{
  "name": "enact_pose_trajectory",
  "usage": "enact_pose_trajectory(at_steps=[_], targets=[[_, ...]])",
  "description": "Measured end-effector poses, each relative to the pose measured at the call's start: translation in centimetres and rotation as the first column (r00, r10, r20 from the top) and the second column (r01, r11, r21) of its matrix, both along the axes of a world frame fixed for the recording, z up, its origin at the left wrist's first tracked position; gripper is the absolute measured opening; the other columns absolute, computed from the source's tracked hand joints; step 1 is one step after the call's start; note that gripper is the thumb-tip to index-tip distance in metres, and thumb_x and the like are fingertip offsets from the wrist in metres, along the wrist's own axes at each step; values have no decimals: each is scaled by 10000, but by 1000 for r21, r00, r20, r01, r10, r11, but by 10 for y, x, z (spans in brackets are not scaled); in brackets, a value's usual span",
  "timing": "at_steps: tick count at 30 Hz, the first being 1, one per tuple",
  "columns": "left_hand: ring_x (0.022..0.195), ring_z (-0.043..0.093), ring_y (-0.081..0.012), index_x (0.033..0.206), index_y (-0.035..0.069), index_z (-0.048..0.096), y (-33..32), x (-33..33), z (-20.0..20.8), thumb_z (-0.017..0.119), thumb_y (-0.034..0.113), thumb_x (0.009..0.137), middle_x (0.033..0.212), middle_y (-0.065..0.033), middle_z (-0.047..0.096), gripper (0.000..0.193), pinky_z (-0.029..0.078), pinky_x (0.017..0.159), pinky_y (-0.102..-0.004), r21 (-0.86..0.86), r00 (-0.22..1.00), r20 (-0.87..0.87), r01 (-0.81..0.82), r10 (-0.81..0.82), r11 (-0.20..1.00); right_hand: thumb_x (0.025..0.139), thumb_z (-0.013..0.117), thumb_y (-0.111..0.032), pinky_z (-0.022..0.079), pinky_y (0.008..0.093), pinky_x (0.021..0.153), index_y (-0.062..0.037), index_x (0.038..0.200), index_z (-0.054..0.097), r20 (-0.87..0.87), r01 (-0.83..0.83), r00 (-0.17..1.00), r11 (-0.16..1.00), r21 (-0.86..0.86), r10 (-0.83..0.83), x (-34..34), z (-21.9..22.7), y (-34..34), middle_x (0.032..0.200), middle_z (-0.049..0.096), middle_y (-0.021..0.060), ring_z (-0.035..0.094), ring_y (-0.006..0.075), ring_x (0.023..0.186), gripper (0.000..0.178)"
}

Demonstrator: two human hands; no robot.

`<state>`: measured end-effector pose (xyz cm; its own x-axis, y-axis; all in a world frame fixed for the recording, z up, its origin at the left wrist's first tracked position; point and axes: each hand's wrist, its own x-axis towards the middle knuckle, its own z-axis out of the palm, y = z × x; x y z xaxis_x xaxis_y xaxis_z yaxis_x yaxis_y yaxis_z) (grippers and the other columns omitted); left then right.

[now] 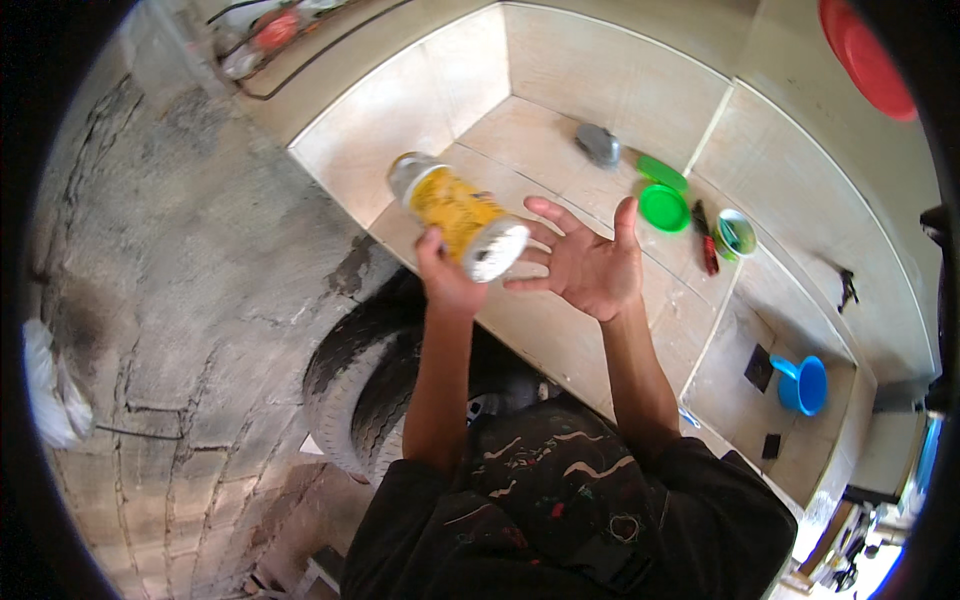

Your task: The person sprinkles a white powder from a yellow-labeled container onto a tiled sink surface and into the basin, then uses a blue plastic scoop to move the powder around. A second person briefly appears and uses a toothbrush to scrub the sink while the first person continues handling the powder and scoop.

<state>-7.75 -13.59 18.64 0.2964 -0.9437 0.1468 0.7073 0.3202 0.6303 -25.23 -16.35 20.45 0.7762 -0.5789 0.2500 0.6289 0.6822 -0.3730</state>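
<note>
Container (456, 214) | yellow-wrapped cylinder, tilted above edge of tiled counter (660, 305) | left hand (452, 280) curled round it | right hand (596, 268) palm-up, fingers spread, apart from left | tyre (342, 400), grooved rubber, below

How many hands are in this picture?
2: the left hand grips a yellow container; the right hand is open to its right, palm showing.
</note>
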Motion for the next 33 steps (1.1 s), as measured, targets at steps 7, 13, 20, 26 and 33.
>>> enact_pose_trajectory(at_steps=[7, 13, 20, 26, 33], targets=[[1150, 489, -324, 1348, 72, 350, 36, -14, 11, 382, 483, 824, 1251, -172, 494, 666, 419, 947, -460, -17, 988, 93, -124, 125, 992, 375, 569, -886, 241, 570, 1031, -149, 1461, 95, 325, 150, 941, 744, -651, 95, -56, -22, 11, 1474, 63, 268, 180, 449, 1334, 1395], [1099, 523, -320, 1319, 31, 374, 59, -46, 1, 437, 437, 810, 1197, -195, 528, 654, 424, 942, -445, 34, 995, 87, -55, 52, 998, 438, 668, -798, 304, 516, 1013, -126, 1430, 230, 135, 61, 990, 777, -626, 31, -103, -15, 24, 1446, 204, 251, 310, 405, 1287, 1276], [1100, 531, -288, 1239, -2, 432, 77, -83, 4, 541, 248, 777, 1170, -141, 550, 537, 408, 969, -436, 28, 992, -46, 119, -118, 992, 620, 740, -539, 408, 407, 924, -41, 1317, 406, -334, 198, 752, 678, -708, -568, -158, 24, 30, 1353, 415, 147, 496, 305, 1146, 920], [1103, 528, -308, 1282, -6, 385, 64, -115, 7, 526, 333, 765, 1182, -191, 532, 635, 410, 969, -440, 41, 989, 111, 98, -102, 994, 640, 724, -546, 408, 438, 932, -33, 1321, 400, -334, 174, 703, 607, -775, -628, -195, 33, 30, 1350, 416, 187, 489, 325, 1159, 913], [991, 592, -244, 1193, -6, 452, 12, -127, -15, 696, 76, 631, 1086, -107, 584, 618, 470, 878, -367, -7, 881, 473, 20, -14, 1000, 682, 705, -482, 390, 388, 939, -37, 1284, 440, -398, 302, 641, 692, -656, -657, -225, 7, 28, 1305, 472, 144, 503, 282, 1133, 794]])
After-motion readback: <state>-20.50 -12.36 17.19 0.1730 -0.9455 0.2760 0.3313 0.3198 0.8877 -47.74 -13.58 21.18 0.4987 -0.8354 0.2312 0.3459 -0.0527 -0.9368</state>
